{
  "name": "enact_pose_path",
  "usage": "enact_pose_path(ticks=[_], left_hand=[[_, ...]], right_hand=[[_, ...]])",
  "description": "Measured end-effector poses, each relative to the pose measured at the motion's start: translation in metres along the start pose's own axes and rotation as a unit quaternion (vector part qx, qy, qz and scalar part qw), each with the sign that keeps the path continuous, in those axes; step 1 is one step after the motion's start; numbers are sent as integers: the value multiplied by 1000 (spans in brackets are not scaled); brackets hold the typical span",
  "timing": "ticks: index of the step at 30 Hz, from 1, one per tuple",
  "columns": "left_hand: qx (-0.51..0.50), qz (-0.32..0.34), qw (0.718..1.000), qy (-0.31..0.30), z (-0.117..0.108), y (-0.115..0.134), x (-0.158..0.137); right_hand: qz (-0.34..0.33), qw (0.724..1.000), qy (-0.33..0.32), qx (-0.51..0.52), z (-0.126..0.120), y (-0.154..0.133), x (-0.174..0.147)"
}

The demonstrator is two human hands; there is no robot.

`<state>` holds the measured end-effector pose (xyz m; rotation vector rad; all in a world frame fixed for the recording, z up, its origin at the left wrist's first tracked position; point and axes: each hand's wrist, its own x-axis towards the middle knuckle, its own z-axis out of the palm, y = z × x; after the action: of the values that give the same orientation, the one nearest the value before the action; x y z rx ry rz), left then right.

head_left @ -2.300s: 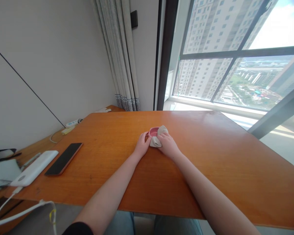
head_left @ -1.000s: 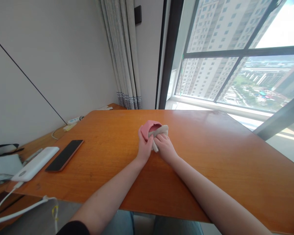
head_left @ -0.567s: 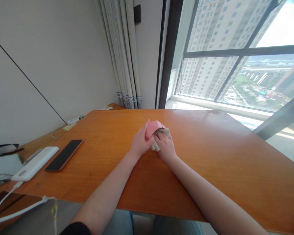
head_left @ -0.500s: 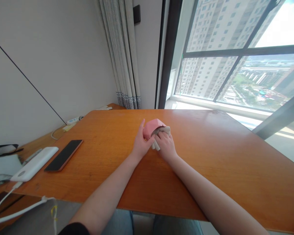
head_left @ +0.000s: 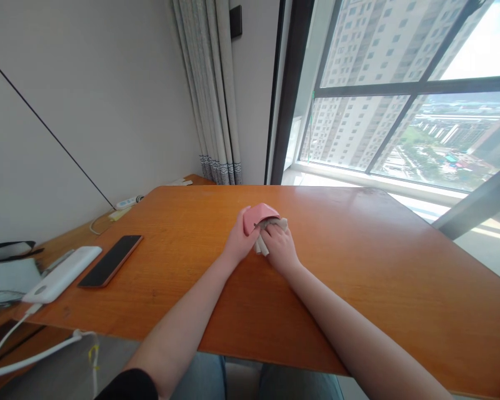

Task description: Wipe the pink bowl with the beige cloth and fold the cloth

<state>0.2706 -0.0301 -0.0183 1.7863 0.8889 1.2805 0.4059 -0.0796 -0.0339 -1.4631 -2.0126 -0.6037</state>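
A pink bowl-like container is tipped on its side above the middle of the wooden table, its opening turned toward me. My left hand grips it from the left, thumb at the rim and fingers behind. My right hand pushes a pale grey cloth into the opening, with fingertips hidden inside the folds. Part of the cloth hangs below the rim between both hands, and another end sticks out at the right.
On the left of the wooden table lie a dark-screened phone and a white power bank with a white cable. A power strip sits by the wall. A large window stands beyond the table on the right.
The pink container has turned slightly, and my left fingers have closed more around its side. My right hand has shifted a little left with the cloth inside the opening.
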Motion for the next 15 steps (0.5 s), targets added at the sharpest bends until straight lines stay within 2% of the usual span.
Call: enact_pose_path(ticks=[2, 5, 7, 11, 15], left_hand=[[-17, -9, 1000, -1, 3, 0, -3], [-95, -29, 995, 27, 14, 3, -12], [-110, -27, 993, 42, 18, 5, -15], [-28, -6, 999, 42, 8, 7, -9], [33, 1, 999, -15, -11, 9, 2]], right_hand=[[2, 1000, 11, 7, 1, 1, -1], [11, 999, 48, 14, 4, 2, -2], [13, 998, 61, 19, 6, 2, -3], [5, 999, 22, 36, 6, 2, -1], [-32, 999, -20, 35, 3, 4, 2]])
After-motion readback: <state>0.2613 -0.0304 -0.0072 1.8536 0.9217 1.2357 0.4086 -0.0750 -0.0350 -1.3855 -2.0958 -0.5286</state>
